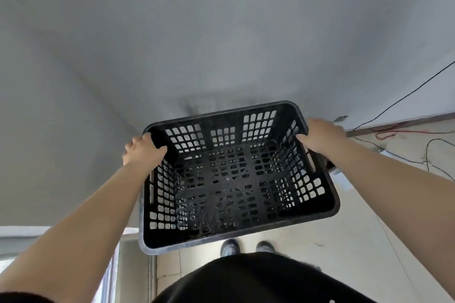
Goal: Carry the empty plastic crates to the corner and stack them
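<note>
A black plastic crate [236, 179] with perforated walls and floor hangs in the air in front of me, empty and tilted slightly to the right. My left hand [142, 149] grips the far left corner of its rim. My right hand [320, 134] grips the far right part of the rim. Through the holes in the crate's floor I see more black lattice, which may be another crate below; I cannot tell. A grey wall corner lies straight ahead of the crate.
Grey walls [172, 32] meet in a corner ahead. Black and red cables [394, 131] run along the skirting and tiled floor [357, 241] at right. My shoes [246, 247] show below the crate. A pale ledge [22, 231] sits at lower left.
</note>
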Action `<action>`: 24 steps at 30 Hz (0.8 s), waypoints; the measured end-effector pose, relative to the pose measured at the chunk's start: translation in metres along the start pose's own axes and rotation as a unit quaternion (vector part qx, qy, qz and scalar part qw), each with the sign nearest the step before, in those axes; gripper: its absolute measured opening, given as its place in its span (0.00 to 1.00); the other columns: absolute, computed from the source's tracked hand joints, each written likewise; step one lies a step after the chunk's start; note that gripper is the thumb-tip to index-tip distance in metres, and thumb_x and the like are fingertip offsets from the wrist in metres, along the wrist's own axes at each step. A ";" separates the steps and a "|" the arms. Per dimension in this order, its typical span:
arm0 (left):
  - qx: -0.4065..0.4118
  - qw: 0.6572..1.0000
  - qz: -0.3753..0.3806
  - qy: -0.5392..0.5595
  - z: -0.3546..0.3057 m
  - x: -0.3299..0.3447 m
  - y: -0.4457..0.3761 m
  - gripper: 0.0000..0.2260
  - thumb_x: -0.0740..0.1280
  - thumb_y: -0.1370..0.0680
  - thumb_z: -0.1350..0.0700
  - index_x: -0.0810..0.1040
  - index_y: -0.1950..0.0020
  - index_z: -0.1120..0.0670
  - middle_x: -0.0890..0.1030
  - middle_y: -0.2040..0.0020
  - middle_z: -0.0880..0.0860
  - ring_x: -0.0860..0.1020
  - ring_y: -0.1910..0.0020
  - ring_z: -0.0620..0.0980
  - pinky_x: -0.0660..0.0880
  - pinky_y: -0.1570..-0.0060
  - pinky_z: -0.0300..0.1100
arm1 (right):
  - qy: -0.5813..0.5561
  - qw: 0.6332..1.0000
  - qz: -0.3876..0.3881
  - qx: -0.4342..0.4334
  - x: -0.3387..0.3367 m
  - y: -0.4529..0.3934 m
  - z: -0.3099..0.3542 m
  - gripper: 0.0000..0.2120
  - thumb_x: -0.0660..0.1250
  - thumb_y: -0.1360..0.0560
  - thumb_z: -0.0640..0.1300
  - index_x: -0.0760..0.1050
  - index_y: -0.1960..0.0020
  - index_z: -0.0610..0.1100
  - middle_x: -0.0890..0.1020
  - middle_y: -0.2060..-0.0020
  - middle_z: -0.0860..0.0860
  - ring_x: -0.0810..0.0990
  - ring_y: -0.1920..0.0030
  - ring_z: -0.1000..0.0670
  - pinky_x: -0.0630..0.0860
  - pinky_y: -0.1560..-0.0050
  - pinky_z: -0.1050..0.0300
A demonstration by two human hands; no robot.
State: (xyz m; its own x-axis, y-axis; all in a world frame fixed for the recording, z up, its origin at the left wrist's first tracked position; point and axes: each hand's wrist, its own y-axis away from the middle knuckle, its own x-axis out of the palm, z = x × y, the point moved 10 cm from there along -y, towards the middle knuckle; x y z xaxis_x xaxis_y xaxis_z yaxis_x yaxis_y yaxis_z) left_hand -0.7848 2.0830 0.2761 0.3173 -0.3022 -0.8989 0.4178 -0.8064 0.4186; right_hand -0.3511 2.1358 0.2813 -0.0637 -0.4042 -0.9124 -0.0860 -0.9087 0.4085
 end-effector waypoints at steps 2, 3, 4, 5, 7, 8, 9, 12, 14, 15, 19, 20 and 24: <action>0.062 0.997 -0.026 -0.041 -0.035 -0.030 0.005 0.25 0.61 0.21 0.49 0.62 0.26 0.57 0.67 0.30 0.62 0.62 0.30 0.62 0.66 0.36 0.57 | 0.034 0.999 -0.026 -0.012 -0.030 0.006 0.011 0.25 0.58 0.21 0.58 0.67 0.31 0.44 0.74 0.35 0.43 0.72 0.35 0.40 0.68 0.38 0.46; 0.090 0.993 -0.040 -0.064 -0.052 -0.046 0.007 0.25 0.61 0.21 0.50 0.62 0.26 0.57 0.67 0.30 0.61 0.63 0.30 0.62 0.66 0.36 0.57 | 0.048 0.998 -0.041 -0.014 -0.045 0.009 0.014 0.27 0.57 0.21 0.59 0.64 0.28 0.44 0.71 0.32 0.43 0.71 0.34 0.41 0.67 0.37 0.46; 0.117 0.988 -0.058 -0.088 -0.068 -0.063 0.010 0.25 0.61 0.21 0.50 0.62 0.26 0.57 0.68 0.30 0.60 0.63 0.30 0.61 0.67 0.37 0.56 | 0.058 0.996 -0.059 -0.018 -0.061 0.013 0.018 0.29 0.56 0.21 0.60 0.62 0.26 0.44 0.70 0.31 0.43 0.69 0.33 0.41 0.67 0.37 0.46; 0.142 0.980 -0.081 -0.110 -0.084 -0.079 0.014 0.25 0.60 0.21 0.50 0.62 0.26 0.56 0.68 0.31 0.60 0.65 0.31 0.61 0.67 0.37 0.55 | 0.061 0.995 -0.075 -0.020 -0.076 0.017 0.019 0.31 0.56 0.21 0.60 0.60 0.25 0.44 0.68 0.30 0.44 0.69 0.32 0.42 0.67 0.36 0.47; 0.192 0.962 -0.124 -0.146 -0.117 -0.111 0.024 0.24 0.59 0.21 0.49 0.63 0.27 0.56 0.69 0.32 0.59 0.66 0.32 0.59 0.67 0.37 0.53 | 0.065 0.992 -0.108 -0.023 -0.109 0.030 0.021 0.31 0.56 0.21 0.60 0.58 0.24 0.45 0.66 0.28 0.44 0.67 0.31 0.42 0.66 0.35 0.47; 0.215 0.953 -0.142 -0.161 -0.132 -0.126 0.031 0.24 0.59 0.20 0.48 0.63 0.27 0.56 0.70 0.32 0.58 0.66 0.32 0.59 0.66 0.37 0.52 | 0.068 0.990 -0.125 -0.023 -0.125 0.037 0.021 0.31 0.56 0.21 0.59 0.57 0.23 0.45 0.66 0.28 0.44 0.66 0.30 0.42 0.65 0.35 0.47; 0.235 0.943 -0.160 -0.173 -0.148 -0.140 0.039 0.24 0.58 0.20 0.48 0.63 0.27 0.56 0.70 0.32 0.58 0.67 0.32 0.58 0.66 0.37 0.51 | 0.070 0.987 -0.142 -0.020 -0.140 0.044 0.020 0.31 0.56 0.21 0.59 0.57 0.23 0.45 0.66 0.28 0.44 0.66 0.30 0.42 0.65 0.35 0.48; 0.294 0.915 -0.211 -0.181 -0.193 -0.179 0.065 0.24 0.58 0.20 0.46 0.63 0.26 0.55 0.71 0.32 0.56 0.68 0.33 0.58 0.66 0.38 0.50 | 0.063 0.981 -0.186 0.006 -0.182 0.069 0.007 0.31 0.56 0.21 0.60 0.58 0.24 0.45 0.66 0.29 0.45 0.65 0.30 0.42 0.65 0.37 0.48; 0.333 0.897 -0.240 -0.165 -0.221 -0.200 0.087 0.24 0.58 0.20 0.46 0.64 0.26 0.54 0.72 0.33 0.55 0.70 0.34 0.57 0.67 0.39 0.49 | 0.058 0.976 -0.211 0.024 -0.207 0.088 -0.005 0.31 0.56 0.21 0.59 0.58 0.24 0.45 0.66 0.29 0.46 0.65 0.31 0.42 0.65 0.38 0.49; 0.352 0.886 -0.257 -0.158 -0.234 -0.210 0.100 0.24 0.58 0.20 0.46 0.64 0.26 0.54 0.73 0.33 0.54 0.70 0.35 0.57 0.67 0.39 0.48 | 0.064 0.972 -0.225 0.032 -0.219 0.099 -0.012 0.30 0.56 0.21 0.59 0.58 0.25 0.45 0.66 0.29 0.46 0.65 0.31 0.43 0.65 0.38 0.49; 0.420 0.839 -0.313 -0.144 -0.285 -0.240 0.159 0.23 0.59 0.20 0.46 0.66 0.28 0.54 0.74 0.36 0.53 0.71 0.37 0.55 0.67 0.41 0.47 | 0.106 0.951 -0.280 0.072 -0.264 0.147 -0.043 0.29 0.56 0.21 0.59 0.59 0.26 0.45 0.67 0.31 0.47 0.66 0.32 0.43 0.65 0.39 0.49; 0.437 0.825 -0.328 -0.145 -0.297 -0.246 0.175 0.23 0.59 0.20 0.46 0.66 0.28 0.54 0.74 0.36 0.53 0.72 0.37 0.55 0.68 0.42 0.47 | 0.109 0.947 -0.290 0.083 -0.274 0.160 -0.052 0.28 0.56 0.21 0.59 0.60 0.26 0.45 0.68 0.31 0.47 0.67 0.33 0.43 0.65 0.40 0.49; 0.497 0.775 -0.364 -0.141 -0.341 -0.264 0.240 0.22 0.58 0.20 0.45 0.67 0.29 0.54 0.74 0.36 0.52 0.72 0.37 0.55 0.67 0.41 0.47 | 0.111 0.932 -0.324 0.119 -0.306 0.211 -0.091 0.27 0.56 0.21 0.58 0.61 0.27 0.46 0.68 0.32 0.47 0.67 0.34 0.44 0.65 0.41 0.50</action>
State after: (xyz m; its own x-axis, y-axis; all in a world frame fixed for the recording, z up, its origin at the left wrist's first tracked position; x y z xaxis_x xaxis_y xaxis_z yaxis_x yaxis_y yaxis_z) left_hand -0.4778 2.1425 0.6578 0.0484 0.4310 -0.9010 -0.5081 -0.7660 -0.3937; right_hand -0.2597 2.0586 0.6447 0.2822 0.1858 -0.9412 -0.2541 -0.9316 -0.2601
